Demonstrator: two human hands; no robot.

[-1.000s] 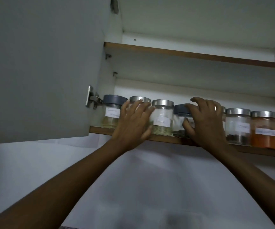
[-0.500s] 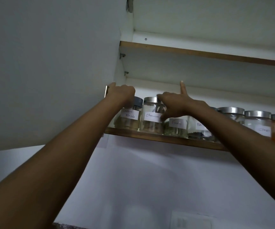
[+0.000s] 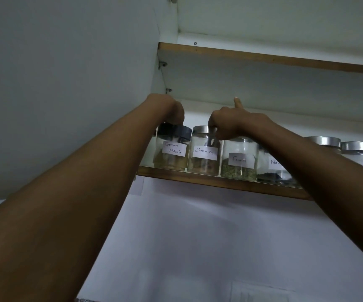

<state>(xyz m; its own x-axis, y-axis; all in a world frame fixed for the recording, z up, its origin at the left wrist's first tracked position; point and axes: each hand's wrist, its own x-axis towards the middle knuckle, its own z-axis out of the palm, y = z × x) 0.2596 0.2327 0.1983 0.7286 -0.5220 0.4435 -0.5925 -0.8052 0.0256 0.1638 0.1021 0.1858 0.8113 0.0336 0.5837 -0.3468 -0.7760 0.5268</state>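
Observation:
A row of labelled glass spice jars stands on the lower cupboard shelf (image 3: 219,182). My left hand (image 3: 169,110) reaches over the dark-lidded Garam Masala jar (image 3: 171,156) at the far left, its fingers curled down onto the lid. My right hand (image 3: 235,120) covers the top of the Fennel jar (image 3: 239,163), fingers curled down beside the silver-lidded Cinnamon jar (image 3: 203,156), with one finger sticking straight up. The Fennel jar's lid is hidden under that hand.
The open cupboard door (image 3: 67,83) fills the left side, close to my left forearm. A jar labelled "Bla…" (image 3: 272,170) and silver-lidded jars (image 3: 360,151) continue to the right. An upper shelf (image 3: 263,58) lies above, and a white wall below.
A second ago both hands lay against the fronts of the jars. They have since risen and moved left onto the jar tops, and have barely shifted in the last half second.

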